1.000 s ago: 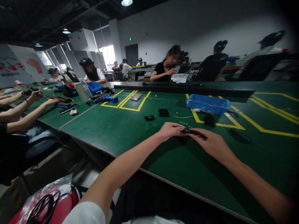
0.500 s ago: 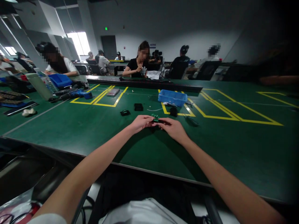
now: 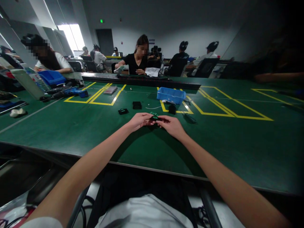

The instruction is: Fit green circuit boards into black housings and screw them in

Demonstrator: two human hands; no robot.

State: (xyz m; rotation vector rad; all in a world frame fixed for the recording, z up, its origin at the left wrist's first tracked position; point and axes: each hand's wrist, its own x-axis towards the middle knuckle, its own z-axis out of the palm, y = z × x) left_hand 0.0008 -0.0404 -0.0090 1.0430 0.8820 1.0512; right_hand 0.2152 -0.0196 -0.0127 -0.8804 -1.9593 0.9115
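head view: left hand and right hand each pinch one small dark part, fingers nearly closed — likely light, stiff, best held by its ends.

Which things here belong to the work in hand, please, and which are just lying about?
In hand: green part, pinched between left hand and right hand.
Lying about: black part, black stack, blue bin, drill.

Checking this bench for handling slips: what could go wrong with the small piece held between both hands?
The small green piece is pinched by fingertips of the left hand and right hand, so it could slip onto the table. A black part lies close to the left hand; a sweeping wrist might knock it.
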